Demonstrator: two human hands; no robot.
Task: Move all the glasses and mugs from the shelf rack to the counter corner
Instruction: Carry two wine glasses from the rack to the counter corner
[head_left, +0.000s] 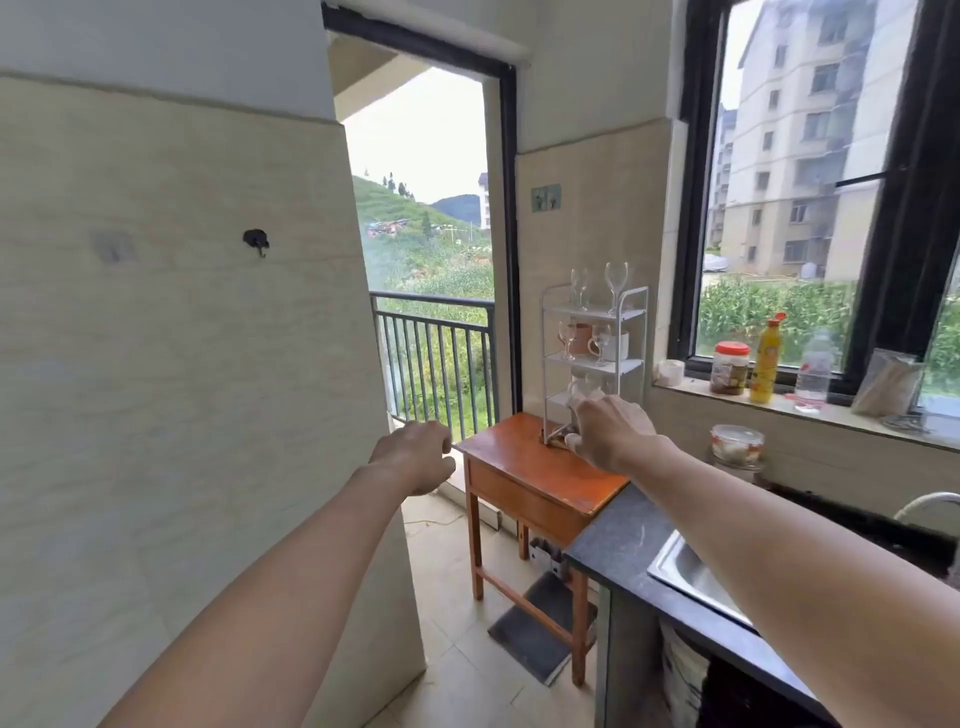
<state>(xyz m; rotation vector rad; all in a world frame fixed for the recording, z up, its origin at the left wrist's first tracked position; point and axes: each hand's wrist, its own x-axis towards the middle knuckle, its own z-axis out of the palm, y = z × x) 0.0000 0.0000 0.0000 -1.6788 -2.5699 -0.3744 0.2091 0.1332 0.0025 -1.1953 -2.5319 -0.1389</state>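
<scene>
A white three-tier shelf rack stands on a small orange wooden table. Two wine glasses stand on its top tier. The middle tier holds two smaller stemmed glasses, a brownish mug and a white mug. A clear glass on the bottom tier is partly hidden by my right hand, which reaches toward that tier with fingers apart and holds nothing. My left hand hovers left of the table, fingers loosely curled and empty. The dark counter corner adjoins the table.
A steel sink is set in the counter. A lidded glass bowl sits by the wall. On the window sill stand a jar, a yellow bottle and a water bottle. A balcony door with railing lies beyond the table.
</scene>
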